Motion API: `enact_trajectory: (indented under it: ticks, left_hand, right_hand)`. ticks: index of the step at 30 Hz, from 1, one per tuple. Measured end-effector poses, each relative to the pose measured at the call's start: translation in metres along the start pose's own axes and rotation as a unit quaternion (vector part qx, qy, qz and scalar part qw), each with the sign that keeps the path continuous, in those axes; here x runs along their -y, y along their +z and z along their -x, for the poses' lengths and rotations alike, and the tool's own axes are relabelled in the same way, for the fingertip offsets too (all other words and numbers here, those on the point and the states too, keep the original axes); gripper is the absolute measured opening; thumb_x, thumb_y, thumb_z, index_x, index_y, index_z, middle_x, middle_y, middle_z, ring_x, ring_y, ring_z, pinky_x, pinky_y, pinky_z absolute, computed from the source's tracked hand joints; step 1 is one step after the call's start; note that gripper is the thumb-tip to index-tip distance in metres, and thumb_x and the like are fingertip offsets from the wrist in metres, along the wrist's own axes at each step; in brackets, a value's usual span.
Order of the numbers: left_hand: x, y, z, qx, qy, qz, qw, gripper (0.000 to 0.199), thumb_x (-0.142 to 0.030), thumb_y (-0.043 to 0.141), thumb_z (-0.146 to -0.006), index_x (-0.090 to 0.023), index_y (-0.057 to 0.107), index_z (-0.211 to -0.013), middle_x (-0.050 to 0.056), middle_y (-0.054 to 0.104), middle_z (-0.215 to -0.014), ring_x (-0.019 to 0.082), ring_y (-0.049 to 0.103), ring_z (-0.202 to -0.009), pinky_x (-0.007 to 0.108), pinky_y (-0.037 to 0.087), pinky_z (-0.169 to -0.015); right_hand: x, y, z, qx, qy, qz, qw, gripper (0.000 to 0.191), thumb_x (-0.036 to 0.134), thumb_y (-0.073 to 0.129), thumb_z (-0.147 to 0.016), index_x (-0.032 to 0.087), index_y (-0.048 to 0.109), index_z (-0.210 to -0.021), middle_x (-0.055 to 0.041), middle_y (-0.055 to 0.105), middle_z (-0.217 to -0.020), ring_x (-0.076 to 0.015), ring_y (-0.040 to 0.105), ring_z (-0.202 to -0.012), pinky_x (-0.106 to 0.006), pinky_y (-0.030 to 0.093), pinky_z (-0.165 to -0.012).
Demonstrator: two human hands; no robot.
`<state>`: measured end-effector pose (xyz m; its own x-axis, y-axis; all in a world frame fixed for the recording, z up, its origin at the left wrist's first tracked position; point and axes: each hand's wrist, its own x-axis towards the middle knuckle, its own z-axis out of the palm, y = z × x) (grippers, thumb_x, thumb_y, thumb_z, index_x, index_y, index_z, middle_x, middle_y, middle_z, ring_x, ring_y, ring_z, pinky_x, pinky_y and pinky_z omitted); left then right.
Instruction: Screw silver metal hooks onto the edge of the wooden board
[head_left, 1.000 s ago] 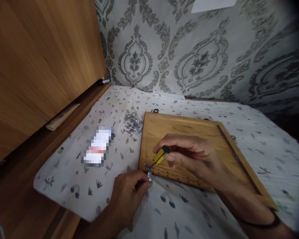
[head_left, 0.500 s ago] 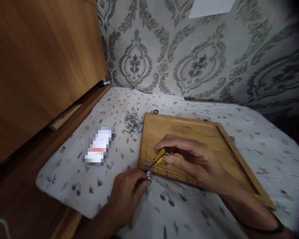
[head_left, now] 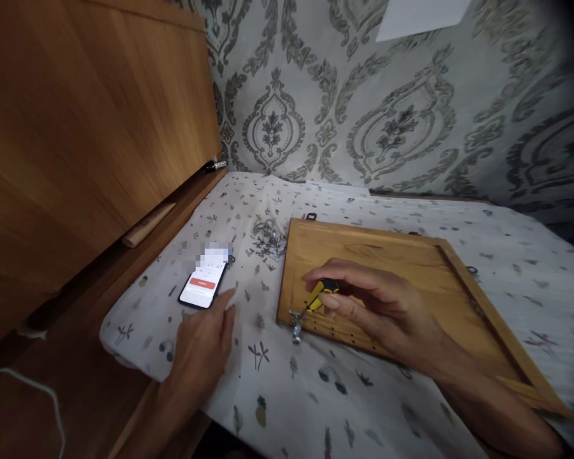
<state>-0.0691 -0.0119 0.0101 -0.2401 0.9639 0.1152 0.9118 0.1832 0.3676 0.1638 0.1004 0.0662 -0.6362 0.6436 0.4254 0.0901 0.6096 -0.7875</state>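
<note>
In my right hand is a short yellow-and-black screwdriver, pinched between thumb and fingers. Its tip points down at a metal hinge on the near left corner of a wooden panel. The hinge's arm sticks out past the panel's edge. A row of small dark holes runs along that edge. My left hand is open and holds nothing, its fingers stretched out beside the lower end of a lit phone; I cannot tell whether they touch it.
A pile of metal hardware lies on the patterned cloth left of the panel. A wooden cabinet stands on the left, with a wooden stick below it. A white cable is at the lower left. Behind is a papered wall.
My left hand has let go of the hinge and moved left towards the phone. My right hand keeps the screwdriver at the hinge. The whole view has shifted slightly.
</note>
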Motion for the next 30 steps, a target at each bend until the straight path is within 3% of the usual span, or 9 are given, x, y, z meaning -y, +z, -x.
enact_trajectory:
  ticks: [4,10,14,23,27,30]
  left_hand:
    - [-0.024,0.016,0.015,0.034,0.088,0.152,0.984,0.027,-0.035,0.042,-0.099,-0.022,0.064,-0.108,-0.001,0.068,-0.068,0.017,0.064,-0.059,0.026,0.041,-0.058]
    - [-0.048,0.039,0.024,0.075,0.106,0.225,0.966,0.017,-0.035,0.050,-0.096,-0.022,0.062,-0.097,-0.001,0.069,-0.076,0.017,0.065,-0.067,0.026,0.044,-0.062]
    - [-0.051,0.047,0.022,0.078,0.097,0.245,0.961,0.019,-0.029,0.045,-0.097,-0.022,0.063,-0.094,0.001,0.071,-0.084,0.019,0.067,-0.076,0.028,0.047,-0.070]
    - [-0.051,0.049,0.019,0.076,0.078,0.266,0.958,0.019,-0.030,0.048,-0.095,-0.023,0.065,-0.089,-0.001,0.072,-0.079,0.017,0.067,-0.071,0.026,0.046,-0.065]
    - [-0.049,0.051,0.019,0.084,0.075,0.268,0.957,0.020,-0.032,0.049,-0.096,-0.023,0.065,-0.088,-0.001,0.072,-0.079,0.017,0.066,-0.070,0.025,0.045,-0.064]
    - [-0.049,0.051,0.018,0.088,0.068,0.273,0.955,0.019,-0.032,0.049,-0.095,-0.023,0.064,-0.087,-0.002,0.071,-0.078,0.016,0.065,-0.070,0.025,0.045,-0.064]
  right_hand:
    - [0.003,-0.001,0.001,-0.007,0.028,-0.006,1.000,0.022,0.033,0.065,-0.092,0.021,0.073,-0.109,-0.0071,0.073,-0.094,-0.0154,0.065,-0.074,-0.025,0.054,-0.061]
    - [0.002,0.001,0.002,0.000,0.036,-0.023,0.999,0.025,0.031,0.061,-0.094,0.018,0.071,-0.113,-0.0063,0.072,-0.098,-0.0134,0.062,-0.075,-0.024,0.051,-0.063]
    - [0.002,0.002,0.001,-0.002,0.035,-0.043,0.998,0.020,0.030,0.063,-0.094,0.017,0.070,-0.106,-0.0062,0.072,-0.100,-0.0144,0.063,-0.081,-0.025,0.051,-0.068]
    - [-0.007,0.008,-0.001,-0.038,-0.023,-0.040,0.998,0.009,0.026,0.068,-0.090,0.018,0.066,-0.089,-0.0015,0.067,-0.083,-0.0117,0.059,-0.073,-0.022,0.048,-0.064]
    - [-0.008,0.007,0.000,-0.040,0.002,-0.065,0.997,0.011,0.027,0.069,-0.089,0.017,0.066,-0.089,-0.0003,0.064,-0.080,-0.0095,0.053,-0.065,-0.021,0.044,-0.059]
    - [-0.005,0.000,0.001,-0.001,0.037,-0.089,0.995,0.014,0.029,0.067,-0.091,0.017,0.066,-0.098,-0.0019,0.066,-0.086,-0.0105,0.056,-0.070,-0.022,0.046,-0.062]
